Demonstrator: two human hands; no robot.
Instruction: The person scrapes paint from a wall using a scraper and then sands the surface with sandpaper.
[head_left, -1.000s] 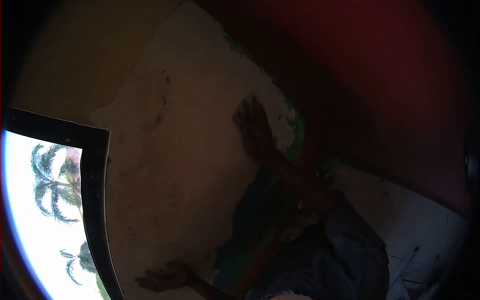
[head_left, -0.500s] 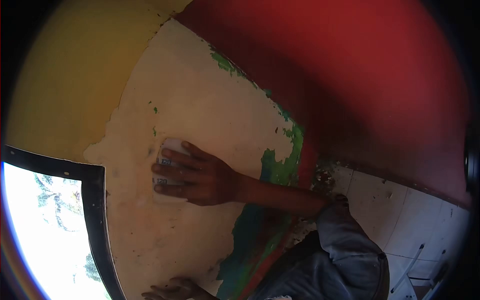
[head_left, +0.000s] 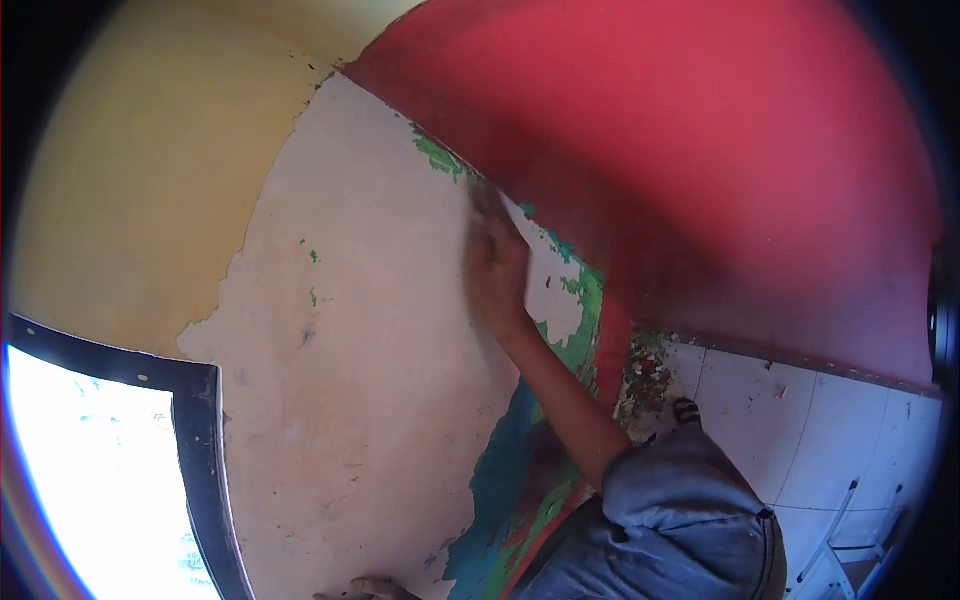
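Observation:
My right hand is blurred with motion and lies flat against the scraped, cream-coloured wall patch, close to the edge of the red paint. A pale sliver at its fingertips is the sheet of sandpaper; the hand hides most of it. My bare forearm runs down to a grey sleeve. Only the fingers of my left hand show at the bottom edge, spread and resting on the same wall, holding nothing.
A black window frame with bright daylight sits at lower left. Yellow paint covers the wall above it. Green paint remnants border the bare patch. Paint flakes and a foot lie on white floor tiles.
My right hand has swept from the middle of the bare patch, near the window, across to the edge of the red paint. My left hand has slipped lower in view.

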